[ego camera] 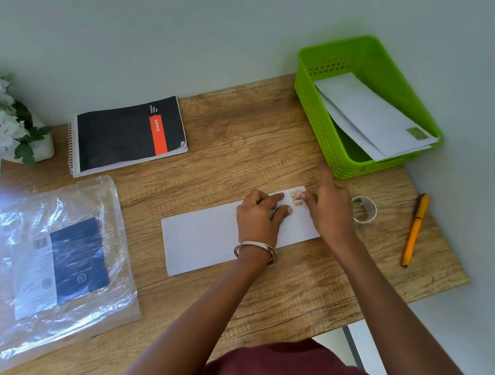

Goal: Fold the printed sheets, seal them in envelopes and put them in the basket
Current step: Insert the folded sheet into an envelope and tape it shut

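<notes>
Wooden bench [236,163] against a pale wall. White envelope [202,239] flat at the middle, stamp [296,197] at its far right corner. Left hand [260,217] pressing the envelope beside the stamp, fingers gently curved, holding nothing. Right hand [327,204] touching the stamp's right edge with a fingertip, index finger straight. Green basket [319,118] at far right, two envelopes [370,114] inside. Tape roll [364,209] and orange pen [414,229] to the right.
</notes>
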`<act>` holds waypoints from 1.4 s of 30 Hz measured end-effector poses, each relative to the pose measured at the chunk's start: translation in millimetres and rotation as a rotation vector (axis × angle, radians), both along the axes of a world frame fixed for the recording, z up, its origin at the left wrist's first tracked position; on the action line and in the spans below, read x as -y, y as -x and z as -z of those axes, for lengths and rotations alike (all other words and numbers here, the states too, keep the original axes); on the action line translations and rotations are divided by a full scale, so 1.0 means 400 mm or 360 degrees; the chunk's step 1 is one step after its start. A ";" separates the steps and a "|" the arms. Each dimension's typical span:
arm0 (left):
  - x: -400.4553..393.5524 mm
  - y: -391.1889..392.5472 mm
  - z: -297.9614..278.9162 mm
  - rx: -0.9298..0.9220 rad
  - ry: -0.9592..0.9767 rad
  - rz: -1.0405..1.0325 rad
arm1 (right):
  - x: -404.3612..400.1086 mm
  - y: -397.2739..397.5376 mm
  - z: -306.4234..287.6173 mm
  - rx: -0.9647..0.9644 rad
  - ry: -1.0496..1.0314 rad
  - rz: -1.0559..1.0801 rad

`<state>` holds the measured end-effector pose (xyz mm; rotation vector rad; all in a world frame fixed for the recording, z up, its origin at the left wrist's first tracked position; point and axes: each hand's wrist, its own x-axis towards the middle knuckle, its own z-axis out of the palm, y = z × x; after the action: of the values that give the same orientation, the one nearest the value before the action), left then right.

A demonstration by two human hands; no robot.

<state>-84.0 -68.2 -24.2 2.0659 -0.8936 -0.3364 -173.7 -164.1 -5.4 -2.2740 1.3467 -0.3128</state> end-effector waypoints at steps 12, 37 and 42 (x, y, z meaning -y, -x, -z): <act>0.000 -0.001 0.002 0.0008 -0.0048 -0.0001 | -0.047 0.009 -0.023 -0.0092 0.0022 -0.0095; -0.012 -0.003 -0.038 -0.0070 -0.0205 0.0147 | -0.148 0.039 0.001 -0.0594 0.0306 -0.0127; -0.094 -0.039 -0.077 -0.0011 -0.0271 -0.0065 | -0.136 0.074 -0.014 -0.0202 0.0162 -0.0183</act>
<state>-68.5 -30.6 6.5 2.2343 -0.8419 -0.4099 -203.2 -109.6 0.1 -2.4819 1.2804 -0.2056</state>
